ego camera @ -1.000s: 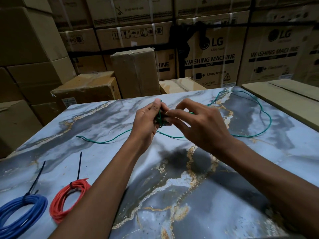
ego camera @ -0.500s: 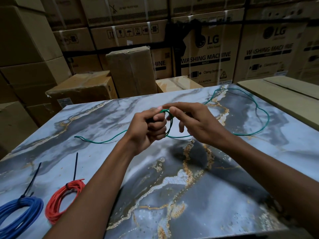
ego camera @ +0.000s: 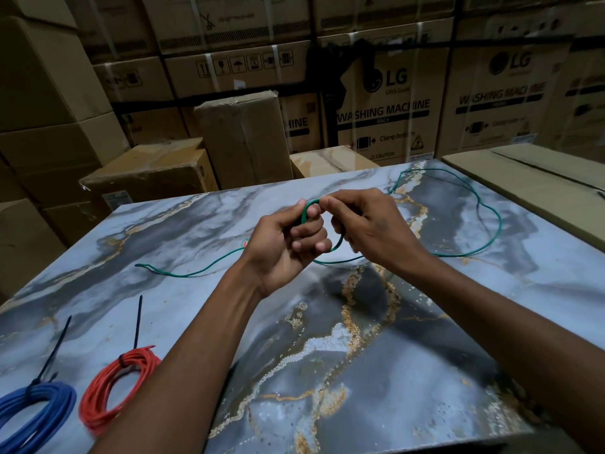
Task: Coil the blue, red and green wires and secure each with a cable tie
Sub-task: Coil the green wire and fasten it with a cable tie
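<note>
Green wire (ego camera: pixel 491 221) mid-coil, small loop pinched by left hand (ego camera: pixel 284 244) and right hand (ego camera: pixel 366 224)
Slack trailing rightward, nearer right hand

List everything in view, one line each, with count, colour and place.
green wire: one, green, mostly loose across the table's far half, a small loop held in both hands
red wire coil: one, red, near left of the table, tied
blue wire coil: one, blue, near left corner, tied
cable ties: two, black, one on each coil, tails pointing away
table: one, grey-blue marble pattern with gold veins
cardboard boxes: many, brown, stacked behind and beside the table
left hand: grips the green loop
right hand: pinches the green loop
</note>
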`<move>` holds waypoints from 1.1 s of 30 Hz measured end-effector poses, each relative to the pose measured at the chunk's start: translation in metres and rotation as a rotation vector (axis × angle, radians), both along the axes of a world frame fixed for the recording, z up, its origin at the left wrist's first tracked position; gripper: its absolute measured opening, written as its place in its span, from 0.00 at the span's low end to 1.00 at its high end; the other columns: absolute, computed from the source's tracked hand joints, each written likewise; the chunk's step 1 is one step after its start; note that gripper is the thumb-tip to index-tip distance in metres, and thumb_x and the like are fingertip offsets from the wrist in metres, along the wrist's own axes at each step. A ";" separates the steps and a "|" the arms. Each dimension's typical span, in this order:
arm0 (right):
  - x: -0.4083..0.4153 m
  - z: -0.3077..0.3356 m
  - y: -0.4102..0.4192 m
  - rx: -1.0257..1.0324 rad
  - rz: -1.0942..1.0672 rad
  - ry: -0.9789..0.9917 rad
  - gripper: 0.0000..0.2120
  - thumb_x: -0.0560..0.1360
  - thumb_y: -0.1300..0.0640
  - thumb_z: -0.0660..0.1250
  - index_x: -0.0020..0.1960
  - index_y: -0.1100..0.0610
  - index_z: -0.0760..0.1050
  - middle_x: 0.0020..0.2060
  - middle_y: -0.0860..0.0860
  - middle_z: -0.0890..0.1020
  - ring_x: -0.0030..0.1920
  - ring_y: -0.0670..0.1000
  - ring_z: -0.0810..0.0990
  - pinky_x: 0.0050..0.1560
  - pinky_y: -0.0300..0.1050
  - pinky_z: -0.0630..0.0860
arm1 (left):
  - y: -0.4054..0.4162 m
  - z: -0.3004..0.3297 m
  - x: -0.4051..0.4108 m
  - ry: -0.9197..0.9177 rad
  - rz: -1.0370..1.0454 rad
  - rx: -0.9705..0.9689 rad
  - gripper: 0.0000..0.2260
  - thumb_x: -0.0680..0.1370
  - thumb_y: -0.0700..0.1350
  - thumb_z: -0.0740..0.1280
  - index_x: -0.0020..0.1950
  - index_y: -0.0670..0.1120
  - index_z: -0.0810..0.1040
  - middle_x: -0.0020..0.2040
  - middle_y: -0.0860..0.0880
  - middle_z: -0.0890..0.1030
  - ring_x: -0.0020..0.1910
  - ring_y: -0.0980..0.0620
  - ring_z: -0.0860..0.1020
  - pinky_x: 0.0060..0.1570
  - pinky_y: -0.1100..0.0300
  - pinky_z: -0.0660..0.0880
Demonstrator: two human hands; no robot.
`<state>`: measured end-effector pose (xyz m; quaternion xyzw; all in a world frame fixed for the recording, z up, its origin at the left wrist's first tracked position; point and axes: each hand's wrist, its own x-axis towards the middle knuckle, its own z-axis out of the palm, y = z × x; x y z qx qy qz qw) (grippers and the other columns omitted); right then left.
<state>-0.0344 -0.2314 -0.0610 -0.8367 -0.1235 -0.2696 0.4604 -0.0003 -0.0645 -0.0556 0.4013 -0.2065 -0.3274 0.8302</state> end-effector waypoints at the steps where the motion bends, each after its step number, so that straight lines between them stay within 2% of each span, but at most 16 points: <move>1: 0.000 0.000 -0.001 0.010 -0.003 0.001 0.13 0.84 0.50 0.64 0.46 0.53 0.83 0.28 0.48 0.79 0.26 0.45 0.76 0.31 0.41 0.72 | 0.000 0.000 -0.001 0.009 -0.018 -0.013 0.14 0.85 0.45 0.53 0.41 0.43 0.71 0.28 0.52 0.59 0.25 0.55 0.57 0.33 0.61 0.69; 4: -0.001 0.001 -0.003 0.037 0.051 0.036 0.14 0.83 0.47 0.66 0.46 0.54 0.84 0.30 0.49 0.83 0.26 0.47 0.75 0.30 0.42 0.73 | 0.004 -0.002 0.001 0.020 -0.042 -0.020 0.15 0.84 0.45 0.52 0.39 0.45 0.68 0.29 0.53 0.57 0.27 0.54 0.53 0.30 0.61 0.65; 8: 0.000 0.004 -0.012 0.030 0.075 0.042 0.13 0.80 0.46 0.69 0.44 0.51 0.85 0.32 0.46 0.84 0.26 0.41 0.72 0.30 0.35 0.67 | 0.010 -0.002 0.005 -0.011 0.011 0.073 0.16 0.85 0.46 0.53 0.37 0.47 0.66 0.27 0.54 0.56 0.26 0.55 0.50 0.26 0.62 0.54; 10: 0.000 0.009 -0.020 -0.006 0.125 0.026 0.10 0.80 0.50 0.69 0.49 0.55 0.85 0.33 0.48 0.84 0.27 0.42 0.72 0.29 0.35 0.66 | 0.012 0.000 0.005 -0.022 0.039 0.114 0.16 0.85 0.47 0.53 0.37 0.48 0.66 0.29 0.53 0.52 0.26 0.55 0.48 0.26 0.62 0.50; 12: 0.000 0.015 -0.031 -0.016 0.142 0.016 0.10 0.80 0.52 0.70 0.54 0.58 0.85 0.35 0.49 0.84 0.29 0.45 0.72 0.29 0.38 0.67 | 0.015 0.003 0.006 -0.026 0.059 0.113 0.15 0.85 0.46 0.53 0.38 0.47 0.66 0.30 0.53 0.52 0.25 0.55 0.48 0.26 0.62 0.50; 14: 0.001 0.023 -0.048 0.001 0.116 0.005 0.11 0.79 0.52 0.70 0.55 0.58 0.84 0.36 0.50 0.84 0.31 0.49 0.74 0.30 0.40 0.70 | 0.020 0.007 0.007 -0.018 0.089 0.069 0.15 0.84 0.46 0.52 0.39 0.48 0.66 0.29 0.54 0.52 0.25 0.55 0.48 0.26 0.62 0.49; 16: 0.001 0.028 -0.064 -0.004 0.054 -0.036 0.10 0.78 0.53 0.71 0.55 0.58 0.85 0.37 0.52 0.85 0.36 0.49 0.81 0.36 0.42 0.78 | 0.025 0.009 0.010 0.005 0.140 0.003 0.14 0.84 0.46 0.52 0.39 0.48 0.67 0.28 0.54 0.52 0.25 0.55 0.48 0.26 0.63 0.48; 18: 0.003 0.027 -0.076 -0.035 -0.026 -0.074 0.11 0.77 0.53 0.73 0.57 0.58 0.85 0.39 0.52 0.87 0.41 0.50 0.85 0.47 0.51 0.84 | 0.029 0.010 0.014 0.052 0.207 -0.077 0.15 0.85 0.46 0.52 0.39 0.47 0.68 0.25 0.54 0.55 0.25 0.55 0.48 0.24 0.63 0.50; 20: 0.005 0.023 -0.078 -0.052 -0.060 -0.097 0.12 0.77 0.55 0.73 0.59 0.57 0.84 0.42 0.51 0.87 0.44 0.48 0.87 0.52 0.55 0.83 | 0.031 0.009 0.018 0.108 0.269 -0.158 0.16 0.85 0.45 0.52 0.39 0.47 0.69 0.23 0.53 0.58 0.24 0.55 0.50 0.23 0.64 0.53; 22: 0.007 0.019 -0.076 -0.124 -0.079 -0.125 0.13 0.78 0.55 0.72 0.62 0.53 0.83 0.45 0.50 0.88 0.45 0.48 0.87 0.50 0.55 0.85 | 0.032 0.008 0.022 0.161 0.330 -0.217 0.17 0.86 0.44 0.52 0.39 0.47 0.71 0.23 0.53 0.59 0.20 0.56 0.53 0.22 0.65 0.54; 24: 0.007 0.015 -0.071 -0.235 -0.068 -0.140 0.14 0.78 0.57 0.69 0.63 0.49 0.80 0.48 0.51 0.88 0.42 0.46 0.87 0.45 0.45 0.85 | 0.036 0.006 0.025 0.184 0.400 -0.241 0.17 0.86 0.44 0.53 0.39 0.46 0.71 0.23 0.53 0.60 0.19 0.56 0.56 0.21 0.65 0.56; 26: 0.007 0.011 -0.064 -0.337 -0.042 -0.120 0.16 0.79 0.62 0.69 0.64 0.51 0.80 0.48 0.52 0.87 0.37 0.46 0.84 0.39 0.35 0.81 | 0.038 0.005 0.028 0.191 0.464 -0.242 0.16 0.86 0.44 0.53 0.40 0.46 0.71 0.24 0.54 0.62 0.18 0.56 0.57 0.20 0.66 0.58; 28: 0.007 0.006 -0.051 -0.505 -0.025 -0.086 0.16 0.78 0.64 0.69 0.65 0.53 0.81 0.48 0.52 0.87 0.35 0.41 0.80 0.37 0.31 0.74 | 0.039 0.005 0.030 0.199 0.516 -0.229 0.16 0.86 0.43 0.53 0.41 0.47 0.71 0.24 0.54 0.64 0.18 0.57 0.59 0.21 0.66 0.60; 30: 0.004 0.001 -0.035 -0.652 0.010 -0.058 0.16 0.77 0.61 0.70 0.63 0.51 0.83 0.49 0.50 0.85 0.36 0.35 0.74 0.39 0.33 0.70 | 0.039 0.005 0.031 0.190 0.554 -0.196 0.15 0.86 0.43 0.53 0.42 0.47 0.71 0.25 0.54 0.67 0.19 0.58 0.62 0.21 0.66 0.63; 33: -0.006 0.001 -0.013 -0.758 0.045 -0.018 0.16 0.77 0.56 0.69 0.63 0.46 0.83 0.52 0.46 0.82 0.44 0.44 0.78 0.44 0.46 0.77 | 0.035 0.005 0.028 0.167 0.590 -0.146 0.14 0.86 0.46 0.54 0.44 0.46 0.72 0.28 0.54 0.74 0.23 0.57 0.70 0.26 0.65 0.70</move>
